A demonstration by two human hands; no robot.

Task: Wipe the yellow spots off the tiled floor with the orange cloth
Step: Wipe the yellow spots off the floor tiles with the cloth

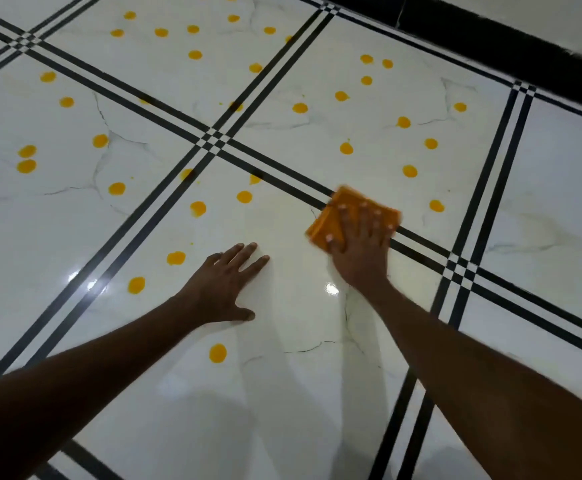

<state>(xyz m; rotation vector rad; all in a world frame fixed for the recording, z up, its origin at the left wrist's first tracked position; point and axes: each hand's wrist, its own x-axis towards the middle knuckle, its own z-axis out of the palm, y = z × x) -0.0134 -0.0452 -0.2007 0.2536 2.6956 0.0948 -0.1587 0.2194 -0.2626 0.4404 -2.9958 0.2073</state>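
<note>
Orange cloth (pixel 348 211), folded flat, is pressed to the floor (pixel 317 375) under the right hand (pixel 360 251), whose fingers are spread straight over it, astride the black tile lines just right of centre; the left hand (pixel 227 285) is laid open and flat on the tile as a prop. Most spots (pixel 244 197) are not yet wiped, so firm, even pressure is best kept through the whole palm. Overlapping strokes are best carried toward the nearest spots, and the cloth refolded once it is soiled, lest yellow be smeared.
</note>
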